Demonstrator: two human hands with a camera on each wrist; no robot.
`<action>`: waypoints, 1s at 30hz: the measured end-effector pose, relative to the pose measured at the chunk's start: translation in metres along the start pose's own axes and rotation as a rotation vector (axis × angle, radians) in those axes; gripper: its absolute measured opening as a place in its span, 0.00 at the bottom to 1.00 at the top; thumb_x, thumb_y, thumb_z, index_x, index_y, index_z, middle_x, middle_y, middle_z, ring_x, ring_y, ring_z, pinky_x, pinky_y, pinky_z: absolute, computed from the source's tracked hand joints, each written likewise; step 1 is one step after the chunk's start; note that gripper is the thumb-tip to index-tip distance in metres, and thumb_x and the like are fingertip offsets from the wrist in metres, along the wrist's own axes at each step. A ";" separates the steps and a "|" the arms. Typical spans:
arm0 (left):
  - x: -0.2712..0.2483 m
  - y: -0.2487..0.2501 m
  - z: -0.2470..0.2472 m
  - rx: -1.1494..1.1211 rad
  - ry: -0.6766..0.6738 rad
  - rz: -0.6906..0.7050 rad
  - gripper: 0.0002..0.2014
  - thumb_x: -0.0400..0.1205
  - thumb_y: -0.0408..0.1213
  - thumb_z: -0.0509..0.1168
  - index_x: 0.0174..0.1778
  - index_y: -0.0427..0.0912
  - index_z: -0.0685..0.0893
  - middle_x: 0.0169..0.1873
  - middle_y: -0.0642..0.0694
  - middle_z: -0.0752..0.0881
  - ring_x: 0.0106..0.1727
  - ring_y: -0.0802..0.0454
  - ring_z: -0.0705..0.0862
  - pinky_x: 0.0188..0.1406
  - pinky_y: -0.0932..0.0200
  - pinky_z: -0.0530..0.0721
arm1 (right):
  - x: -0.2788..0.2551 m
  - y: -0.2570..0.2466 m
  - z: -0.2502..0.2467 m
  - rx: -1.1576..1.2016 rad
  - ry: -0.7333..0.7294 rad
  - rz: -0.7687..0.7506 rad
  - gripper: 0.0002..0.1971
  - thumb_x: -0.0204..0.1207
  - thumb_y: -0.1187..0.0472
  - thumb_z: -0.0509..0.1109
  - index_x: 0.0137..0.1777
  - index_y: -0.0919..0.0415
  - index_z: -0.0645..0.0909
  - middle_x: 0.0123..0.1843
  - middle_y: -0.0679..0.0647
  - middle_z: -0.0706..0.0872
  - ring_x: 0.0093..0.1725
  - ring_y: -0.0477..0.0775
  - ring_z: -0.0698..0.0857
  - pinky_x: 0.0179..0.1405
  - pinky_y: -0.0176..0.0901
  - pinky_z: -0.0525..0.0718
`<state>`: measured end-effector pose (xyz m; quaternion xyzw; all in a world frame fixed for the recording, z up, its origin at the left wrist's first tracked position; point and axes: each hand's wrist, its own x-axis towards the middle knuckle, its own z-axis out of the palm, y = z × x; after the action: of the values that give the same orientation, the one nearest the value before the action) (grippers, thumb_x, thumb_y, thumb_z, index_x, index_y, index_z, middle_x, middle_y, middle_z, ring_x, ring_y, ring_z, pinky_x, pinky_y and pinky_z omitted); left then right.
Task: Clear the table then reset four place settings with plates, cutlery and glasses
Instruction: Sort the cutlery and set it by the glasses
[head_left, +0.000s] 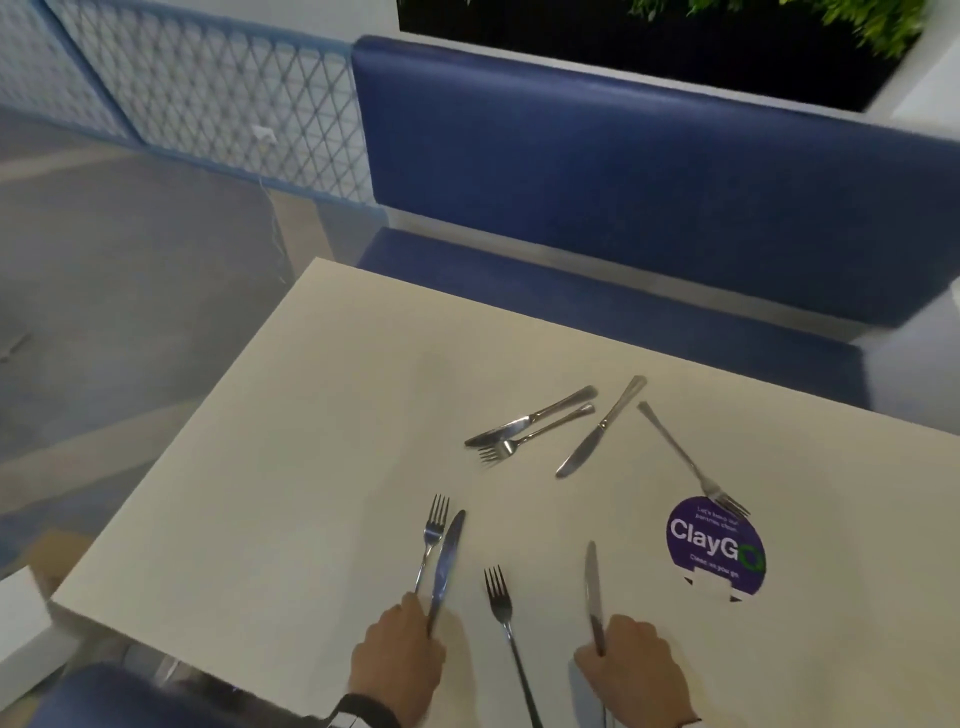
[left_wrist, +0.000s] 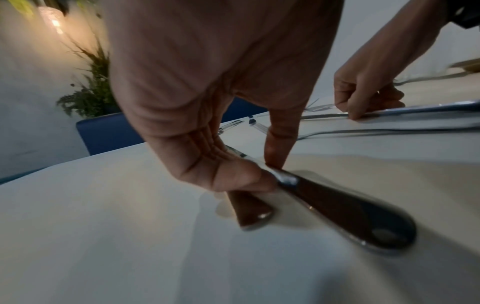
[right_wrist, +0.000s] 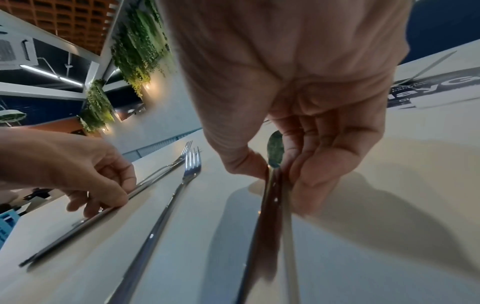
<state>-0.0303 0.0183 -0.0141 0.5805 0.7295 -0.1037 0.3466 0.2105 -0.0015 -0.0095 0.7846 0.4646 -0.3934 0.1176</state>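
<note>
- Left hand (head_left: 397, 657) pinches the handles of a knife (head_left: 445, 561) and fork (head_left: 431, 535) lying side by side on the white surface (head_left: 234, 493).
- Right hand (head_left: 631, 662) fingers (right_wrist: 309, 185) grip a second knife (head_left: 592, 592).
- A loose fork (head_left: 501, 608) lies between the hands.
- Farther off lie two knives, two forks and a purple sticker (head_left: 716, 545).

A round purple sticker (head_left: 716, 546) on the worktop (head_left: 270, 467) reads "ClayGo" in large white letters, the last letter green; small lines above and below it are too blurred to read with certainty
</note>
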 end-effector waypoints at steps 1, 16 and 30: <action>0.001 0.002 -0.001 0.013 -0.019 -0.003 0.08 0.80 0.44 0.60 0.50 0.49 0.67 0.58 0.48 0.84 0.62 0.44 0.84 0.54 0.52 0.80 | -0.002 0.000 0.001 -0.008 0.013 0.003 0.12 0.80 0.45 0.60 0.45 0.52 0.68 0.49 0.52 0.73 0.49 0.54 0.74 0.48 0.45 0.76; 0.006 0.010 -0.017 0.057 -0.088 0.116 0.05 0.84 0.45 0.56 0.52 0.50 0.69 0.48 0.49 0.81 0.53 0.46 0.84 0.54 0.55 0.82 | -0.011 0.002 -0.005 0.511 0.059 -0.175 0.13 0.86 0.54 0.60 0.39 0.55 0.69 0.30 0.51 0.80 0.28 0.48 0.77 0.34 0.49 0.79; -0.008 0.054 -0.069 -0.972 -0.294 0.160 0.11 0.86 0.30 0.62 0.59 0.50 0.82 0.46 0.30 0.86 0.43 0.37 0.93 0.39 0.46 0.94 | -0.034 -0.090 -0.031 0.603 0.144 -0.405 0.10 0.88 0.54 0.57 0.44 0.49 0.75 0.40 0.49 0.79 0.37 0.48 0.79 0.38 0.37 0.81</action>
<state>-0.0065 0.0668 0.0557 0.3856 0.5904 0.1938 0.6821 0.1433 0.0428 0.0524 0.7017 0.4808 -0.4717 -0.2321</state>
